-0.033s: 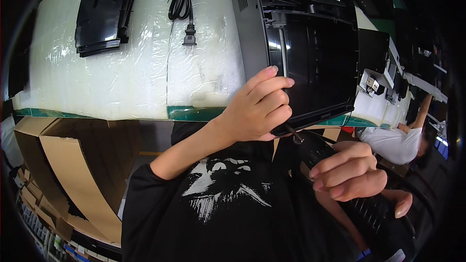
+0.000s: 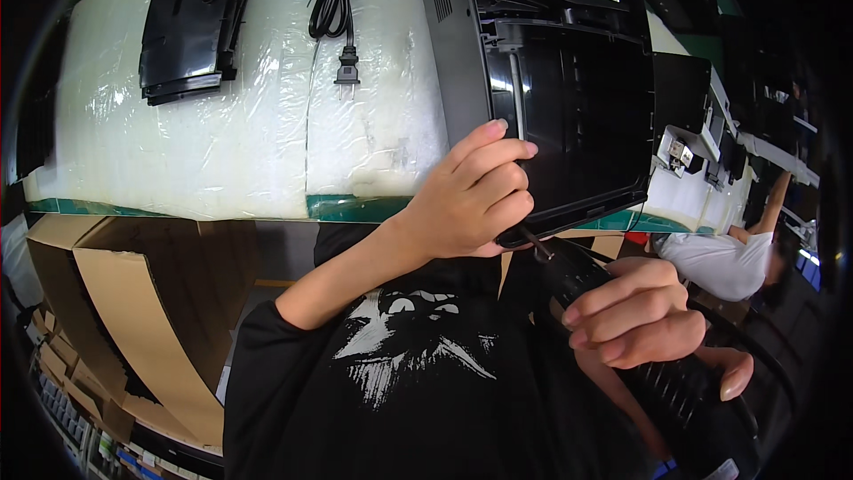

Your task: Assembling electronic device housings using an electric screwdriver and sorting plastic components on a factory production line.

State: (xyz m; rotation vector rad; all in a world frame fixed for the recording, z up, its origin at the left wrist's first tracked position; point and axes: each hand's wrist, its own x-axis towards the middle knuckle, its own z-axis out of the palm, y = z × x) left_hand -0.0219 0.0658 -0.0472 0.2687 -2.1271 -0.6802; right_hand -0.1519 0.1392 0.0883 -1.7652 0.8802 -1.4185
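Observation:
A black electric screwdriver [image 2: 569,280] is wrapped in the fingers of my right hand [image 2: 640,313], tilted up and to the left. Its bit points at the near edge of a black machine housing [image 2: 591,116]; whether the tip meets a screw is hidden behind my left hand. My left hand [image 2: 480,191] is closed over the housing's near left corner, its thumb out of sight. Inside the housing, a thin metal rod [image 2: 517,93] runs away from my fingertips. The housing lies on the table with its open side up and its grey side wall to the left.
Plastic-wrapped padding covers the table [image 2: 222,160], with green along its near edge. A black panel [image 2: 187,27] and a coiled power cord [image 2: 346,62] lie on it. An open cardboard box [image 2: 142,320] stands below left. Another person in a white shirt [image 2: 720,262] is at the right.

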